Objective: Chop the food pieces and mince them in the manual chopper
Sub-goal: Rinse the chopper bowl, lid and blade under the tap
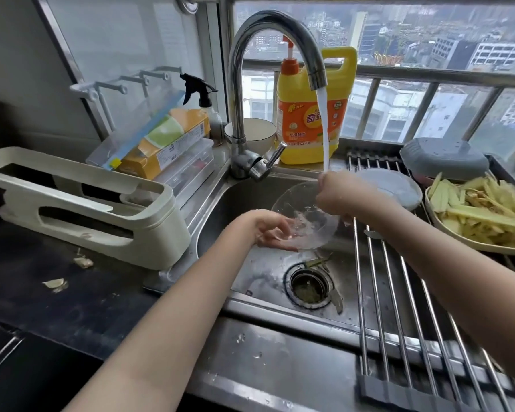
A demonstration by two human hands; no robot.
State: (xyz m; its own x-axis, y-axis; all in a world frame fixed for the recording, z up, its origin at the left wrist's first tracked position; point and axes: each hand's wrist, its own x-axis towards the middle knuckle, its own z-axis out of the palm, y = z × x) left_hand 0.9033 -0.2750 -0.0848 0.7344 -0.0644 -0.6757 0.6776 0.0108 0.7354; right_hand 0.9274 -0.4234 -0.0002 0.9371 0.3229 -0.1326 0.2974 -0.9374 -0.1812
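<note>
Over the sink I hold a clear chopper bowl, tilted on its side under running water. My left hand cups the bowl's lower rim from below. My right hand grips its upper right edge, and the water stream from the tap falls onto that hand. A white chopper lid lies on the drying rack just right of the bowl. A beige plate heaped with pale yellow cut food strips stands on the rack at the right edge.
The steel sink has an open drain strainer. A roll-up rack covers its right half. A yellow detergent jug, a white bowl, a spray bottle, boxes and a cream holder crowd the left counter. A grey colander sits behind the plate.
</note>
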